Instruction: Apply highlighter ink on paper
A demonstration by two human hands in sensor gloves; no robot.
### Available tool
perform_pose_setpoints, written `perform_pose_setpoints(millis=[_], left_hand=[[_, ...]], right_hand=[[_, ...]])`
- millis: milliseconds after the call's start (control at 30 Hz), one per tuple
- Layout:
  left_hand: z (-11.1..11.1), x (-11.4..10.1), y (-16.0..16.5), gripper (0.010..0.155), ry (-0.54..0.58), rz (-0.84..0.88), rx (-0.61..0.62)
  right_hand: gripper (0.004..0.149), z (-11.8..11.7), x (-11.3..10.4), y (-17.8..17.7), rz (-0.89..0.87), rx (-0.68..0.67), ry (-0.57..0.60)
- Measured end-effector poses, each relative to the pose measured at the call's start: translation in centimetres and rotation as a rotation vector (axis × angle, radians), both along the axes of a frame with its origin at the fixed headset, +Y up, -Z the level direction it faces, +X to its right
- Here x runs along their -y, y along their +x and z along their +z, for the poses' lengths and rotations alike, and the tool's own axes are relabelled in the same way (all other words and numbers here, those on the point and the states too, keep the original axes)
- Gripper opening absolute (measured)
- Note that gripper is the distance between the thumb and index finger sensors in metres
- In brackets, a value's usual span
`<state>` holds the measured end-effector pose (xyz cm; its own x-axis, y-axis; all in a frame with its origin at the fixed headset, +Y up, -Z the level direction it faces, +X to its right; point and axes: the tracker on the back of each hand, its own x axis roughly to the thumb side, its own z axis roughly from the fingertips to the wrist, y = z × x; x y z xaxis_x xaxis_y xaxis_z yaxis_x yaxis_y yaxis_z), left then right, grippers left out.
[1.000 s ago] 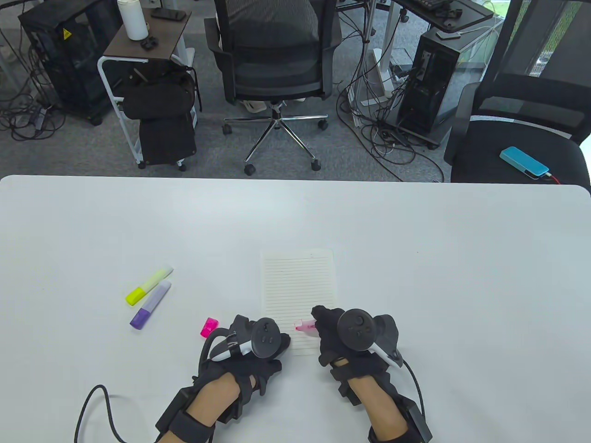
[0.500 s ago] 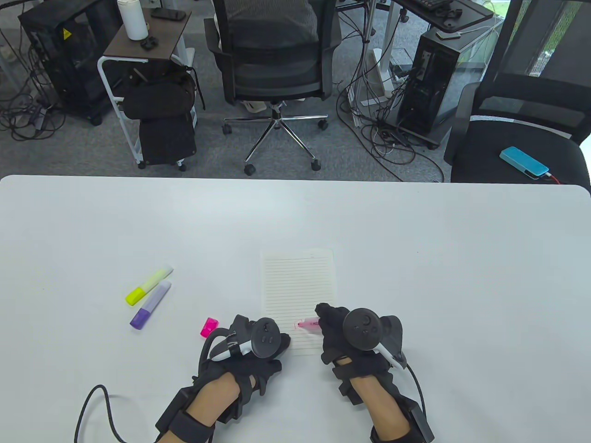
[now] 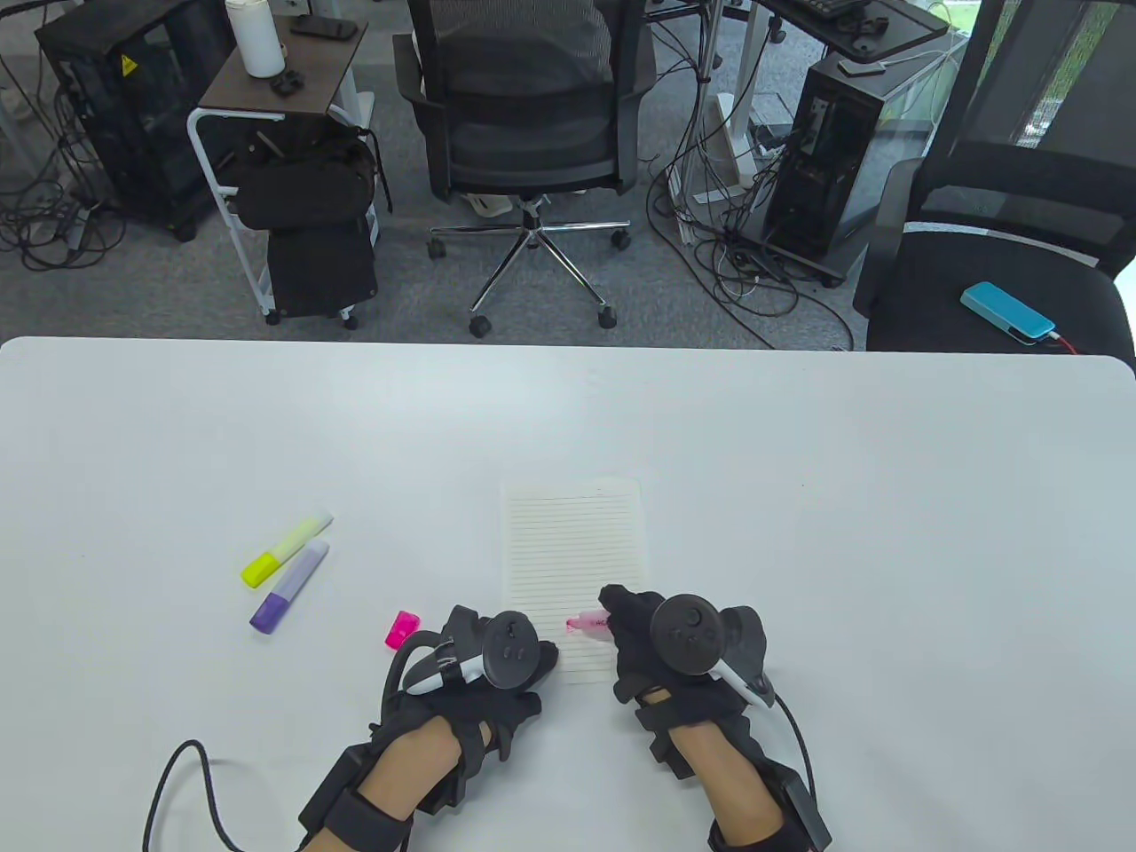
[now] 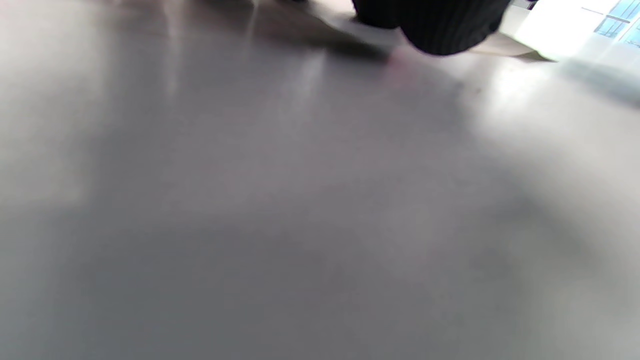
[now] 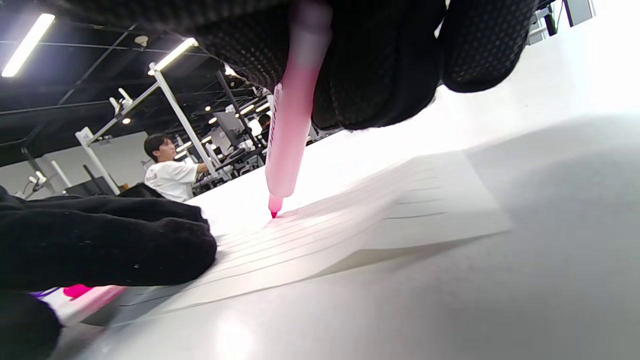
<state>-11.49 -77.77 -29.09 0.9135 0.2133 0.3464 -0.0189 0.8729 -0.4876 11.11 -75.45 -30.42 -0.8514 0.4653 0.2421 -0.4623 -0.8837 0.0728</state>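
Observation:
A lined sheet of paper [image 3: 572, 559] lies on the white table [image 3: 799, 497]. My right hand [image 3: 619, 614] grips an uncapped pink highlighter [image 3: 587, 623] like a pen. In the right wrist view the highlighter [image 5: 291, 145] stands steeply, and its tip touches the paper [image 5: 410, 205] near the sheet's lower part. My left hand [image 3: 543, 658] rests flat on the sheet's lower left corner, and its fingers [image 5: 105, 240] lie on the paper. The left wrist view is blurred and shows only a dark fingertip [image 4: 445, 27] over the table.
The pink cap [image 3: 401, 629] lies just left of my left hand. A yellow highlighter [image 3: 286, 549] and a purple one [image 3: 289, 587] lie capped further left. Glove cables trail off the near edge. Office chairs and computers stand beyond the far edge.
My right hand and the pink highlighter slid a little to the right along the paper, then back left. The left hand has stayed put.

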Motion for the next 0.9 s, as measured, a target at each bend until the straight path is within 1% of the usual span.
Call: perform_pose_setpoints(millis=[167, 333, 433, 567, 700, 833, 900], left_hand=[[0.01, 0.01, 0.0, 0.065, -0.001, 0.0, 0.0], [0.02, 0.02, 0.0, 0.065, -0.001, 0.001, -0.002], [0.01, 0.04, -0.01, 0.065, -0.002, 0.003, -0.002], [0.0, 0.04, 0.0, 0.065, -0.002, 0.002, -0.003], [-0.01, 0.05, 0.0, 0.065, -0.003, 0.002, -0.003], [-0.02, 0.07, 0.0, 0.065, -0.003, 0.003, -0.003], [-0.02, 0.07, 0.0, 0.065, -0.004, 0.003, -0.003]], right_hand=[[0.038, 0.07, -0.5, 0.21, -0.024, -0.019, -0.042], [0.039, 0.07, -0.19, -0.01, 0.004, 0.003, 0.003], [0.039, 0.0, -0.07, 0.1, -0.003, 0.003, -0.007], [0.038, 0.02, -0.51, 0.26, -0.028, -0.016, -0.049], [0.038, 0.01, -0.17, 0.04, -0.001, 0.007, -0.001], [0.039, -0.06, -0.12, 0.08, -0.001, 0.013, -0.006], [0.038, -0.06, -0.38, 0.22, -0.014, 0.002, -0.03]])
